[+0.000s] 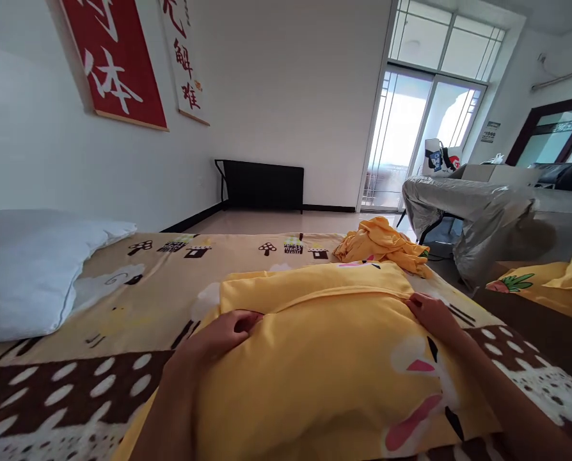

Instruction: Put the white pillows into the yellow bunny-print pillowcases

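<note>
A plump yellow pillowcase (324, 358) with pink and white rabbit prints lies right in front of me, filled out as if a pillow is inside. Across its far part runs the edge of an overlapping flap (343, 291). My left hand (233, 330) grips the cloth at the left end of that edge, fingers curled and partly hidden. At the right end, my right hand (430, 314) pinches the same edge between thumb and fingers. Both forearms reach over the sides of the pillowcase.
A white pillow (27, 269) lies at the left on the patterned bed cover (238, 256). Crumpled yellow cloth (379, 246) sits beyond the pillowcase. More yellow fabric (540, 285) is at the right, near a plastic-covered table (468, 198). A black folded panel (264, 186) leans against the wall.
</note>
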{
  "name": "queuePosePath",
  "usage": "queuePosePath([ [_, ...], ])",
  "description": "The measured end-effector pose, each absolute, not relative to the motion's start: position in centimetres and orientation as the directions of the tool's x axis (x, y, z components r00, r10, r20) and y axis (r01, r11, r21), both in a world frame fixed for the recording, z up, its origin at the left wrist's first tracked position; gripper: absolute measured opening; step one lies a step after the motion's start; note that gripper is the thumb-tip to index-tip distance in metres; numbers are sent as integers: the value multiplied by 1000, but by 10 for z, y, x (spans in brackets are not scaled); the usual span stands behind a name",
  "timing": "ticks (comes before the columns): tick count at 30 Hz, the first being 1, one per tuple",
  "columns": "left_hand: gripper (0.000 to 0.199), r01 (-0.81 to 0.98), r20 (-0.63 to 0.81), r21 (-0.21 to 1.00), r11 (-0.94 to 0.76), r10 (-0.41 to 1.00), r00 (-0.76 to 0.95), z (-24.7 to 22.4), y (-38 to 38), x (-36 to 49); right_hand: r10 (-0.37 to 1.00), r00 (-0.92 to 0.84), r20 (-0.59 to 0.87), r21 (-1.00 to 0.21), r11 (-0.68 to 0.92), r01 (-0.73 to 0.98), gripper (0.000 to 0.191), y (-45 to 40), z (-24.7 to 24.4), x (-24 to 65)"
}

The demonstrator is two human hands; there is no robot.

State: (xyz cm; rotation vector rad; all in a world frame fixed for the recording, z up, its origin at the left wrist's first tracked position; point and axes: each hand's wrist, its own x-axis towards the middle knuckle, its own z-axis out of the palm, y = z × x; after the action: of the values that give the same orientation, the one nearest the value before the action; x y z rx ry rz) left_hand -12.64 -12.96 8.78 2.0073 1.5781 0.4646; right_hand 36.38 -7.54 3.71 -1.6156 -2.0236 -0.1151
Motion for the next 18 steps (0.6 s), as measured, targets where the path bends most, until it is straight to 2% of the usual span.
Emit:
queuePosePath([
  [2,14,813,-21,549,-193,970,244,106,-142,-118,843,-32,537,-310,232,922,32,-73,41,370],
  [4,15,862,177,457,-219,972,153,131,-154,-95,791,13,612,-349,256,902,32,-69,56,361],
  [6,22,879,371,402,-258,923,101,154,-159,-56,764,-32,645,-348,331,877,33,-66,79,334],
  [8,35,881,450,349,-319,882,142,166,-151,-10,764,-152,627,-314,426,848,35,-63,99,293],
  [10,48,899,418,274,-343,884,210,159,-135,25,761,-282,584,-266,508,819,40,-61,108,254],
  [13,59,949,318,199,-243,932,172,116,-114,28,808,-365,463,-247,513,822,45,-58,97,234],
  [15,59,971,265,169,-167,957,119,78,-111,-5,868,-326,374,-264,436,860,46,-57,75,256],
  [18,48,993,211,-9,-119,970,119,35,-122,-72,939,-161,303,-309,257,916,46,-60,35,321],
])
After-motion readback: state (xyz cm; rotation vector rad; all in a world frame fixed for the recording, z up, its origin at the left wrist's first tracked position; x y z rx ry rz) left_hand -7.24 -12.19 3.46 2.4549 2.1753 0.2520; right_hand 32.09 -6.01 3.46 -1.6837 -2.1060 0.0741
